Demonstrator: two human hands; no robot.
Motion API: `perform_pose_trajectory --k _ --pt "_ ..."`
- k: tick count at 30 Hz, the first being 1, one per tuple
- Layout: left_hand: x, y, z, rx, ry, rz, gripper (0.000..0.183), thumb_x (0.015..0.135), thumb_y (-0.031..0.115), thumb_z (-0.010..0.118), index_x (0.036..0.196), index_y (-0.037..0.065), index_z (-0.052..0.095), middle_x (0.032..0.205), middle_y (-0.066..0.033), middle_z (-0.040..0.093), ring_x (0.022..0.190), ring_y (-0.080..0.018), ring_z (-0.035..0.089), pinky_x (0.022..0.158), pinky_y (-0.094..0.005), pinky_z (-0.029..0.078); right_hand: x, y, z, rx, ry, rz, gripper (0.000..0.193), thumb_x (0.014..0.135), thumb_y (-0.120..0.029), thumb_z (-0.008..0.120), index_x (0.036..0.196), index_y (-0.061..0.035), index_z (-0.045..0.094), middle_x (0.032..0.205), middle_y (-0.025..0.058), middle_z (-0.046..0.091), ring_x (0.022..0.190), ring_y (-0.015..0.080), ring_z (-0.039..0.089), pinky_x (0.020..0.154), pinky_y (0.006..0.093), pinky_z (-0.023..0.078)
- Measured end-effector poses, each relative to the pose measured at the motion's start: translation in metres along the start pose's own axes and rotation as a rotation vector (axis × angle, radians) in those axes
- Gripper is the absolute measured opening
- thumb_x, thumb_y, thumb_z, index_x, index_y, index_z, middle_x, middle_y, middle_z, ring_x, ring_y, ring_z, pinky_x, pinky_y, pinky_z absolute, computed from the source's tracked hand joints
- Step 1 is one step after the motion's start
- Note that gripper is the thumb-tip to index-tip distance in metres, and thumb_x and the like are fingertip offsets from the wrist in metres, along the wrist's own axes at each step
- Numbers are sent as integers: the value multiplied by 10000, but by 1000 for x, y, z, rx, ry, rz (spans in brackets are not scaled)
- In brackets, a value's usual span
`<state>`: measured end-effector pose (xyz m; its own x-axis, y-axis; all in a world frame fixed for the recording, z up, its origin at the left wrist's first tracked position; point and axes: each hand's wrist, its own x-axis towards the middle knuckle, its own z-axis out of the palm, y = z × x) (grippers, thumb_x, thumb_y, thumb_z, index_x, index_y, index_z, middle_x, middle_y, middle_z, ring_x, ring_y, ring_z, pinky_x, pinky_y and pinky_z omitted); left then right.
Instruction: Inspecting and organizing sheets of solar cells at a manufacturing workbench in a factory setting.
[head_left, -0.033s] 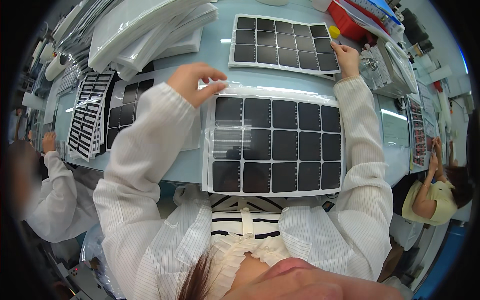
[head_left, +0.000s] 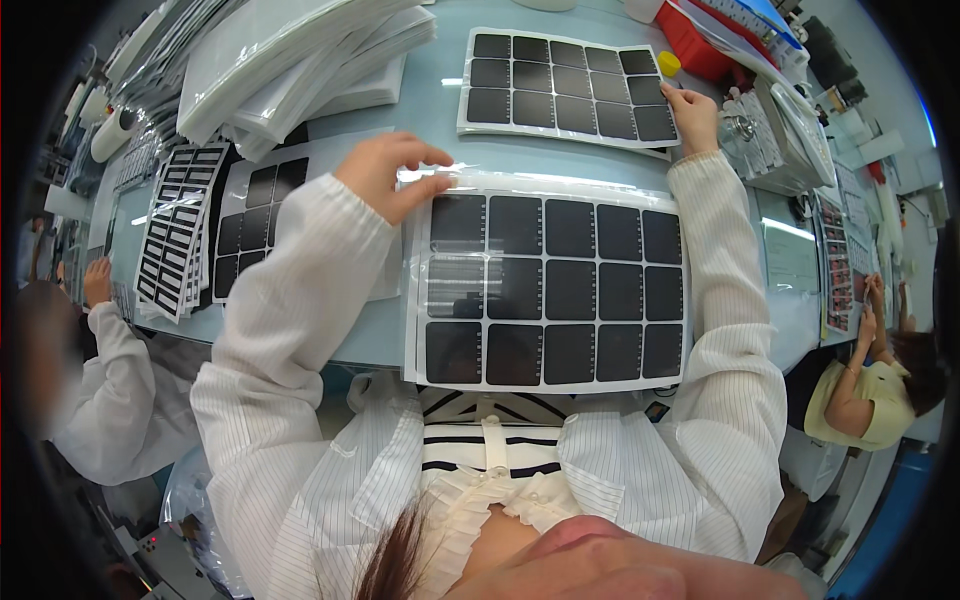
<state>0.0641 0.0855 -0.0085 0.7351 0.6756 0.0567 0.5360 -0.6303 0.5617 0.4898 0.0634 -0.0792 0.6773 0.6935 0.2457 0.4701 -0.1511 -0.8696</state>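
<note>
Bright light streaks the near sheet (head_left: 556,292) with glare; edges bend

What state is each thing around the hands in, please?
Near black-squared sheet: lying flat, glare at left
Far black-squared sheet: lying, right edge gripped
Left hand: open, by near sheet's upper left corner
Right hand: closed on that edge
White stack: uneven, fanned
Patterned sheets: piled, overlapping
</note>
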Motion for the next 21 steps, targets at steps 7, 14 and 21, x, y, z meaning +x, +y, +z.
perform_pose_trajectory --k 7,14,21 --pt "-18 3 13 -92 35 -34 363 740 254 700 1044 72 621 1062 -105 567 940 -238 550 791 -331 464 -3 -8 -2 39 -75 76 300 740 -260 694 759 38 668 634 22 610 576 78 511 553 240 406" --pt "-22 4 18 -138 76 -105 374 666 130 748 1020 79 639 1084 -85 581 953 -204 545 756 -278 451 -6 -8 -4 -116 -78 130 341 738 -316 683 823 15 678 686 56 646 624 119 583 617 255 447" --pt "-24 -2 24 -95 220 42 340 646 112 757 971 94 660 1060 -77 581 973 -209 543 754 -286 455 -28 -18 -29 -604 -181 18 401 730 -398 665 898 -35 678 845 98 670 754 192 626 729 287 473"
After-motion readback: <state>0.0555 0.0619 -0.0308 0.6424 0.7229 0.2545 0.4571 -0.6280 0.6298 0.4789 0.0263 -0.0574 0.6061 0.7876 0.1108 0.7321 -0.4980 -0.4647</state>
